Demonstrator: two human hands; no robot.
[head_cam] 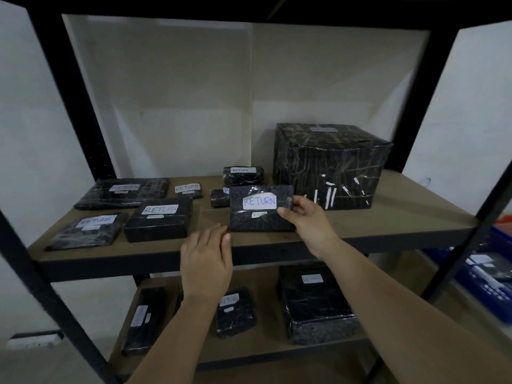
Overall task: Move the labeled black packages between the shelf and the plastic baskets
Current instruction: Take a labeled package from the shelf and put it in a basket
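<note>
Black packages (261, 208) on brown shelf (388, 225)

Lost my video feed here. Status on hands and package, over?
Right hand grips the RETURN package, tilted up on the upper shelf. Left hand open, beside its lower left corner. Large wrapped box close behind.

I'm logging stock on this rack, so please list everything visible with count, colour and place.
held package: one, black, white RETURN label, upper shelf front, tilted up.
large box: one, black wrapped, upper shelf right rear.
other upper-shelf packages: six visible, black, white labels, left and middle.
lower-shelf packages: three visible, black, labelled.
shelf rack: one, black frame, brown boards.
basket: one, blue, far right, holding items.
left hand: one, open, at upper shelf's front edge.
right hand: one, gripping the held package's right edge.
</note>
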